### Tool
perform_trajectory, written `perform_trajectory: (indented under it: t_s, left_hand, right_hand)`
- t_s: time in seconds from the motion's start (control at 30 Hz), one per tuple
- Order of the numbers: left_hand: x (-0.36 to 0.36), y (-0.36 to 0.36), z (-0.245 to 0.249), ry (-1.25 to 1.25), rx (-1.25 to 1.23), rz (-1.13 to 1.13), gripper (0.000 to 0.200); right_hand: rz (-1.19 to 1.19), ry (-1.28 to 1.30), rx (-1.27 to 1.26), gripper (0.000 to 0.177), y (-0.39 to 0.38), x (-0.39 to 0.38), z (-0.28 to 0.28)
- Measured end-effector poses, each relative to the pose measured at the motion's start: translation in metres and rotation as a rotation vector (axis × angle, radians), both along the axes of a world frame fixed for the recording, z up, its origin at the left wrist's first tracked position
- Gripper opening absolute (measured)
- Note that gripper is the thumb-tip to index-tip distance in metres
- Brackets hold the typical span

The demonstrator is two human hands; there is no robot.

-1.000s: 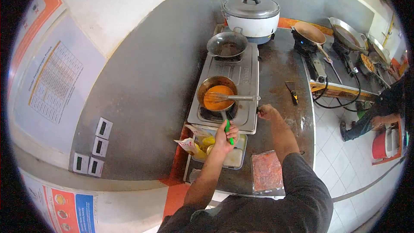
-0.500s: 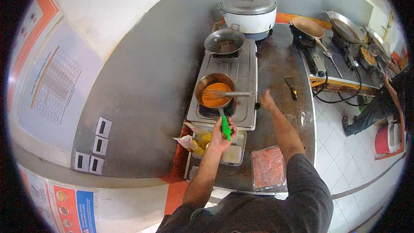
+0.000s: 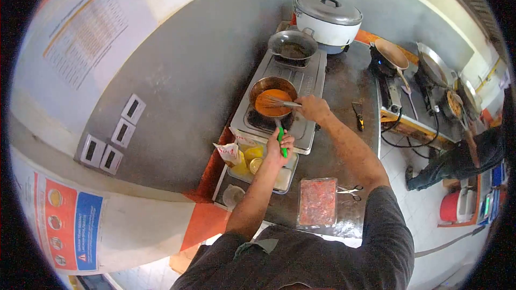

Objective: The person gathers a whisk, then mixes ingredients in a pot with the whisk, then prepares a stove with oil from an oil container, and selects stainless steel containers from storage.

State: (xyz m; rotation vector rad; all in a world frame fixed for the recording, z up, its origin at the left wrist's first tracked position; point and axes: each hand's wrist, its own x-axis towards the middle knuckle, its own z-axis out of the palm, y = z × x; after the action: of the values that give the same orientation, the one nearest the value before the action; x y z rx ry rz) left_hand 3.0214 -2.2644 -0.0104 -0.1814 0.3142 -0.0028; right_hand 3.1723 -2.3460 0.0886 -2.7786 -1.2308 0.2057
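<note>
My left hand (image 3: pixel 280 147) is closed round the green handle (image 3: pixel 282 138) of a small pan (image 3: pixel 272 79) on the near burner of the steel stove (image 3: pixel 310 123). Orange sauce (image 3: pixel 263 106) fills the bottom of the pan. My right hand (image 3: pixel 314 108) grips the metal handle of a whisk (image 3: pixel 287 103), and its wires dip into the sauce. A dark empty-looking wok (image 3: pixel 293 48) sits on the far burner. Near my left forearm lies a steel tray (image 3: pixel 286 184) holding yellow items and an open printed packet (image 3: pixel 229 154).
A large lidded cooker (image 3: pixel 328 24) stands behind the stove. To the right are a scraper (image 3: pixel 358 118), scissors (image 3: pixel 350 189) and a flat bag of reddish food (image 3: pixel 317 202). More pans (image 3: pixel 391 53) stand on burners farther right, beside a person in dark clothes (image 3: pixel 457 164).
My right hand has moved in from the right of the stove and taken hold of the whisk. The view has shifted, bringing the scissors into sight.
</note>
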Motion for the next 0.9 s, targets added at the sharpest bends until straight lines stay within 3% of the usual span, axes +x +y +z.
perform_trajectory:
  t_s: [0.1,0.17,0.23,0.3,0.37,0.47,0.53,0.6,0.67,0.77,0.87,0.9]
  left_hand:
    - [0.002,-0.006,0.010,0.051,-0.019,0.050,0.027]
    - [0.004,-0.007,0.015,0.076,0.020,0.064,0.027]
    - [0.005,-0.009,0.013,0.127,0.087,0.069,0.028]
    - [0.005,-0.009,0.010,0.116,0.085,0.058,0.027]
    - [0.007,-0.007,0.009,0.110,0.075,0.059,0.027]
    - [0.002,-0.008,0.012,0.097,0.037,0.032,0.027]
    - [0.003,-0.009,0.019,0.122,0.066,0.056,0.024]
    - [0.004,-0.008,0.015,0.104,0.090,0.061,0.025]
    - [0.001,-0.009,0.013,0.110,0.114,0.054,0.025]
    - [0.004,-0.006,0.011,0.131,0.078,0.018,0.026]
    - [0.003,-0.008,0.006,0.093,0.065,0.025,0.027]
    - [0.003,-0.008,0.007,0.100,0.062,0.034,0.027]
  right_hand:
    - [0.093,-0.057,-0.092,0.036,0.007,-0.007,0.041]
    - [0.023,-0.168,-0.277,0.030,0.015,-0.023,0.065]
    - [0.076,-0.237,-0.216,0.026,0.025,-0.013,0.023]
    - [0.136,-0.324,-0.142,0.023,0.031,-0.007,0.027]
    - [0.127,-0.110,-0.213,0.026,0.026,-0.013,0.069]
    - [0.070,-0.232,-0.282,0.030,0.044,-0.009,0.053]
    - [0.127,-0.156,-0.249,0.030,0.042,-0.004,0.045]
    - [0.204,-0.088,-0.221,0.030,0.045,0.006,0.051]
    - [0.113,-0.240,-0.382,0.025,0.042,-0.002,0.076]
    - [0.144,-0.226,-0.185,0.023,0.049,-0.007,0.041]
    - [0.181,-0.082,-0.319,0.022,0.039,-0.002,0.077]
    - [0.177,-0.078,-0.325,0.022,0.042,-0.003,0.066]
